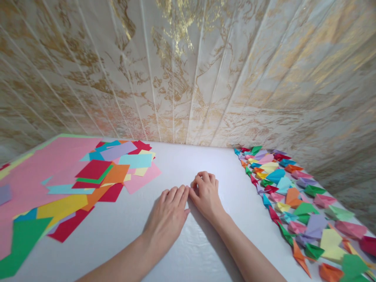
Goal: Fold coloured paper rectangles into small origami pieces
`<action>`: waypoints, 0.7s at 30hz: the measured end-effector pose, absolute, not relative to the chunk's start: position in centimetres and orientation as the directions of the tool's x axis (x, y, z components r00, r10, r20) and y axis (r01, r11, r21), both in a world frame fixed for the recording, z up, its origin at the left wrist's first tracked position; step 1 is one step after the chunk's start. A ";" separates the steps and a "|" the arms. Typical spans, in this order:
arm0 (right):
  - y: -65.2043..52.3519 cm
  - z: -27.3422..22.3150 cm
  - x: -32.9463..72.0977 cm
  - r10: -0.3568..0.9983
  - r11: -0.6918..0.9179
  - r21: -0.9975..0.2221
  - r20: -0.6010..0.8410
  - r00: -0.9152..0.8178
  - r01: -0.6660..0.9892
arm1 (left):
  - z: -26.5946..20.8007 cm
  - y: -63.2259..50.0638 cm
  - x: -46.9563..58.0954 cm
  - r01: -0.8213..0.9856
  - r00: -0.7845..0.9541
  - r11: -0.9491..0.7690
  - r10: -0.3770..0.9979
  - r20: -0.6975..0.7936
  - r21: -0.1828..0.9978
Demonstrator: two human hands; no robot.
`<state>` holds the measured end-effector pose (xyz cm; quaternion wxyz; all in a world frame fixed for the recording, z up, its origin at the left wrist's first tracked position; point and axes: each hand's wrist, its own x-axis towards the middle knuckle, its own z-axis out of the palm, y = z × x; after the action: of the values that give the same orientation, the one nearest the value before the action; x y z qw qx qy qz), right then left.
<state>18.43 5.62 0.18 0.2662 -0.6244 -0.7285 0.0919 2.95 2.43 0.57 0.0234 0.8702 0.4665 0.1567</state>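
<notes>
Your left hand (pixel 168 215): fingers together, tips by your right thumb | your right hand (pixel 208 199): fingers curled; can't tell if either pinches anything | pink paper (pixel 147 178): left of your fingertips, toward table's (pixel 190 160) far-left corner, left hand nearer | exposed corner points right; long axis partly covered, unreadable

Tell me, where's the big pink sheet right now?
In the head view, the big pink sheet lies left of the left hand, partly under loose coloured papers on the white tabletop.
</notes>
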 end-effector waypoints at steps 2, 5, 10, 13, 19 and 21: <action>5.7 0.1 18.7 0.955 0.210 -0.426 0.283 -0.090 0.880 | 0.3 2.2 2.9 0.815 0.526 -0.564 0.817 0.236 0.135; 5.6 0.4 19.3 0.951 0.248 -0.403 0.275 -0.141 0.881 | 0.6 2.3 2.7 0.818 0.546 -0.571 0.810 0.214 0.077; 3.8 1.7 19.4 0.915 0.388 -0.175 0.194 -0.354 0.905 | 0.9 2.5 2.8 0.819 0.552 -0.573 0.806 0.217 0.045; 2.3 1.9 18.7 0.920 0.379 -0.071 0.140 -0.367 0.923 | 0.7 2.5 2.9 0.826 0.540 -0.562 0.811 0.224 0.047; 1.2 1.4 18.4 0.946 0.296 -0.021 0.145 -0.290 0.955 | 0.5 2.2 1.4 0.829 0.535 -0.558 0.812 0.234 0.042; 1.3 1.4 18.7 0.946 0.299 -0.046 0.143 -0.290 0.953 | 0.6 2.1 0.9 0.831 0.535 -0.555 0.814 0.226 0.035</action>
<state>18.67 1.29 1.35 0.0714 -0.5915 -0.8028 -0.0238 0.85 2.07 0.55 -0.0386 0.8751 0.4700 0.1087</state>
